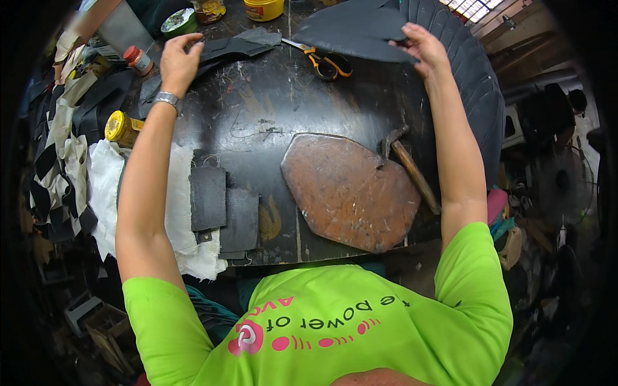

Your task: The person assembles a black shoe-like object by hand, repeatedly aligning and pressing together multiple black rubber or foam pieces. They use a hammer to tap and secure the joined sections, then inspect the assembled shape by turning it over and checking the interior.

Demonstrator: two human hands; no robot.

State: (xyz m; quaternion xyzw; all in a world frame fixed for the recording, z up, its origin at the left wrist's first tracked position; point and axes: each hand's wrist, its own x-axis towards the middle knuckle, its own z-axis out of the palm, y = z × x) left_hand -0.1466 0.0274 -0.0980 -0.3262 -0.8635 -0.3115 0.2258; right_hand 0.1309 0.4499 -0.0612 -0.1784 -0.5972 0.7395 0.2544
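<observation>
The left hand (178,61) pinched dark leather scraps (235,46); the right hand (421,48) gripped a large dark leather sheet (357,32), which could sweep the orange-handled scissors (325,62) off the bench (322,103).

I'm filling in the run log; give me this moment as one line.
left hand: on dark cut pieces | right hand: gripping dark sheet | scissors between | hammer beside brown slab

Large dark leather sheet (357,32) (lifted, flat) at table's far edge
</observation>
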